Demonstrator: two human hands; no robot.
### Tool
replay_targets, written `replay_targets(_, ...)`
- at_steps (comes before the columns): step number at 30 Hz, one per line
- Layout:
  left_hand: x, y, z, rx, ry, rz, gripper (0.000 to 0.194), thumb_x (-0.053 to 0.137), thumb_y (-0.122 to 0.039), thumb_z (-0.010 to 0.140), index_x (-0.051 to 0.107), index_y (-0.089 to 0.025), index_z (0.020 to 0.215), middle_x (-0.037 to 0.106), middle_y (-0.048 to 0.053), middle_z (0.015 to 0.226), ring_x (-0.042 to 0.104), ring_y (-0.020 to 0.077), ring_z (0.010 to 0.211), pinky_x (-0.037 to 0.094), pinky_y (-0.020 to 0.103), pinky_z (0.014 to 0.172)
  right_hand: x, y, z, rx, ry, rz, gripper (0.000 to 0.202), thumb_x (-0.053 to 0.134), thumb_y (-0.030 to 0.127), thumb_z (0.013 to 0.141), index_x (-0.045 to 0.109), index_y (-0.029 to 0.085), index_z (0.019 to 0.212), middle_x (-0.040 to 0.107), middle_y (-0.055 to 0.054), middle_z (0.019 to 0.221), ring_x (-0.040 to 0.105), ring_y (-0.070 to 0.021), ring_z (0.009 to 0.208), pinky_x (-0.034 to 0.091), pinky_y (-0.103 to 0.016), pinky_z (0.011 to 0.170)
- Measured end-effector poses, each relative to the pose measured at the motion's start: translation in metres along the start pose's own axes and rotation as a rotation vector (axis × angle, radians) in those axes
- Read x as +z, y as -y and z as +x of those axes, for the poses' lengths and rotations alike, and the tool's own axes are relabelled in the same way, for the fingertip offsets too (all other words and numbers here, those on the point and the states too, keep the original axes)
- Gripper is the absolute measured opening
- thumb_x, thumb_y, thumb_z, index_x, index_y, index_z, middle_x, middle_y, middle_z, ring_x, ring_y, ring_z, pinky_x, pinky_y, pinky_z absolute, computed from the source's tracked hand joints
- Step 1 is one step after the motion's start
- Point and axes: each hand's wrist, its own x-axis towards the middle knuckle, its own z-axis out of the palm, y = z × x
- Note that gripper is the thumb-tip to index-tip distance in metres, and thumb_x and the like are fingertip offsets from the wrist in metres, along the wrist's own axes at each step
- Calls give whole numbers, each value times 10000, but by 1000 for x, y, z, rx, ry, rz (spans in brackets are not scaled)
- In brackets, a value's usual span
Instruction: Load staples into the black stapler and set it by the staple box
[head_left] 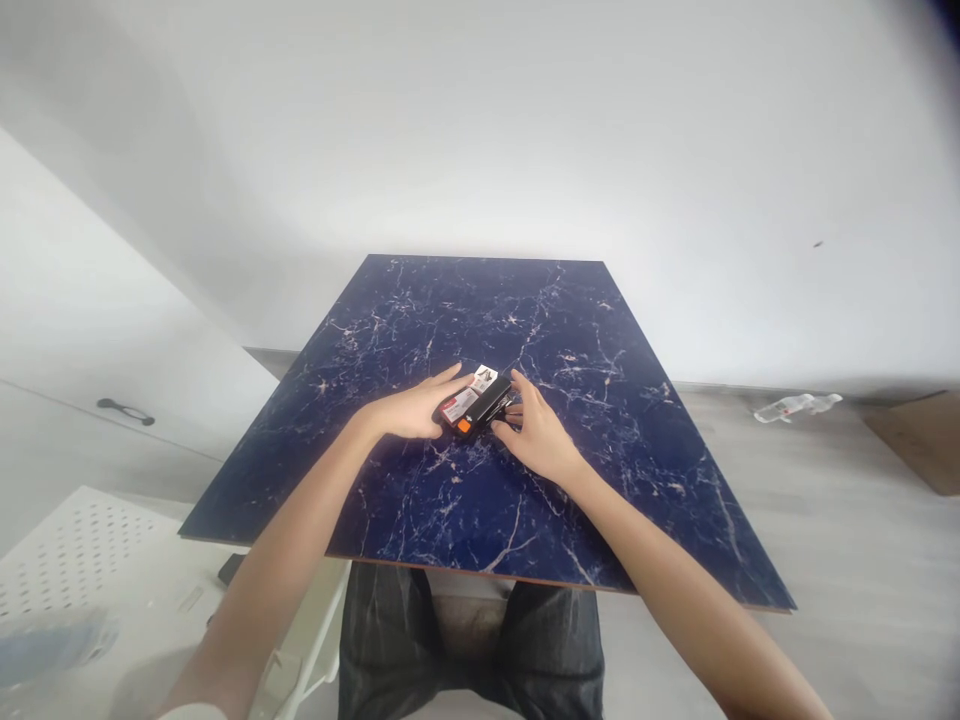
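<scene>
A small black case with an orange piece at its near end lies at a slant over the middle of the blue table. On its left part is a white and red printed card or label, and another white printed piece shows at the far end. My left hand grips the left side, thumb near and fingers stretched along the far side. Curled around the right side is my right hand, its fingertips against the edge. Small metallic parts show near those fingertips, too small to name.
The dark blue marble-patterned table stands before a white wall. On the floor to the right are a clear plastic bottle and a cardboard box. At the lower left is a white perforated surface, beside a cabinet handle.
</scene>
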Motion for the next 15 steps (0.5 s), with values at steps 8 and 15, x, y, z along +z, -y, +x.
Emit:
replay_targets(8,8,-10,25,134,-8,12,978,701,-172,778,265,-318,1642,103,81,1753,282,371,1561,386,501,1198,3,1,0,18,57,158,958,703,255,802,222,276,1630,326,-152,1622,584,-306,1317,554,-518,1092)
replay_targets(15,16,-37,0,-42,-47,14,819,821,-281,720,506,-265,1476,248,124,1685,698,305,1098,580,412,906,3,-4,2,-31,139,249,976,653,146,757,240,298,1628,338,-130,1631,509,-322,1405,518,-538,1128)
